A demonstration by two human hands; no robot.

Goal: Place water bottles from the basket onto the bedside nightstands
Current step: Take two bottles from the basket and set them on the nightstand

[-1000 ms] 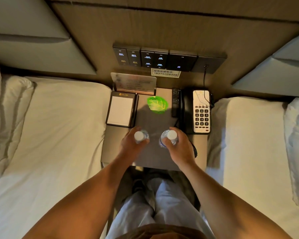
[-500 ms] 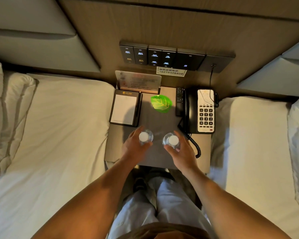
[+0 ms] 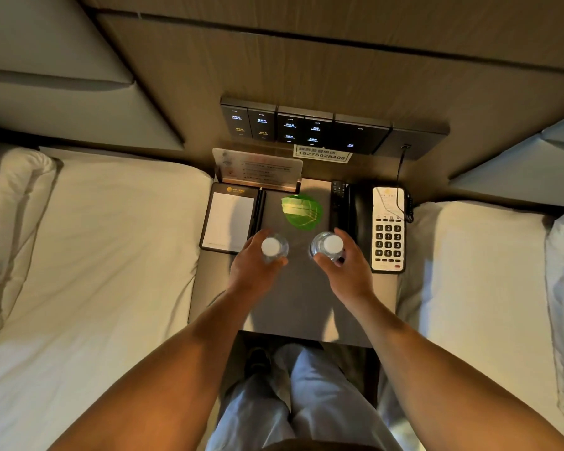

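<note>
Two clear water bottles with white caps stand upright over the grey nightstand between two beds. My left hand wraps the left bottle, and my right hand wraps the right bottle. Both bottles are seen from above, so their lower parts are hidden by my fingers. I cannot tell whether their bases touch the top. They sit side by side, just in front of a green leaf-shaped coaster. No basket is in view.
A notepad holder lies at the nightstand's left rear, a remote and a telephone at the right. A card stand and a switch panel are behind. White beds flank both sides; my legs are below.
Both hands have carried the bottles farther back over the nightstand, closer to the green coaster, and the view has tilted so the nightstand sits lower in the frame.
</note>
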